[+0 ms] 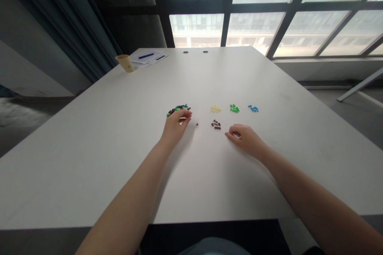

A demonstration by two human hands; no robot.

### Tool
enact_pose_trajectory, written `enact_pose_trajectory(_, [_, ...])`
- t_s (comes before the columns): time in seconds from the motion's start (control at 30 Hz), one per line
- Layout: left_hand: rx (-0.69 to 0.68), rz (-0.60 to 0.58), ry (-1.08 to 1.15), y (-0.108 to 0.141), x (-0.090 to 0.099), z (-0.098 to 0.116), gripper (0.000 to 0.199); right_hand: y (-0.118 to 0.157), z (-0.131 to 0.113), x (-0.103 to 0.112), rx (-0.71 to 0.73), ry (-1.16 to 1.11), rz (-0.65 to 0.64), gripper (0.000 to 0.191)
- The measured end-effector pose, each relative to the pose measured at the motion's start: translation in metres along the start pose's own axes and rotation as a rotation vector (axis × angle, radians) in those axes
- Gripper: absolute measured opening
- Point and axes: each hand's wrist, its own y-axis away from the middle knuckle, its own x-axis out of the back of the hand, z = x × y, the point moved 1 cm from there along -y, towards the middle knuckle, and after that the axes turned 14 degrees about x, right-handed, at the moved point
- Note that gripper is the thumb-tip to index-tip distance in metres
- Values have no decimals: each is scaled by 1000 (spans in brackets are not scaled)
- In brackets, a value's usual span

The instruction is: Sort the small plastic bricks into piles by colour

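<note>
My left hand [175, 124] is at the near right edge of a mixed pile of small toy bricks [178, 107], thumb and fingers closed in a pinch. Whatever lies between those fingertips is too small to make out. A single dark brown piece [196, 124] lies just right of it. My right hand [245, 138] rests on the table with curled fingers, nothing visible in them. Left of that hand is a small group of dark brown bricks [216, 124]. Farther back, in a row, are cream bricks [215, 108], green bricks [234, 108] and blue bricks [253, 108].
The white table [104, 147] reaches back to large windows. A tan cup [125, 63] stands at its far left edge, beside papers [149, 59] with a blue pen [146, 55] on them. Two dark round discs [186, 52] show near the far edge.
</note>
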Motion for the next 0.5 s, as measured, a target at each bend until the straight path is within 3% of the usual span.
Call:
enact_pose_trajectory(0.3, [77,-159,62,3,-13,-5,24,0,-2,1,15,-22,0,25])
enact_pose_trajectory(0.5, [-306,-433,-245,15,-35,-1,40,-2,-2,0,13,-20,6,23])
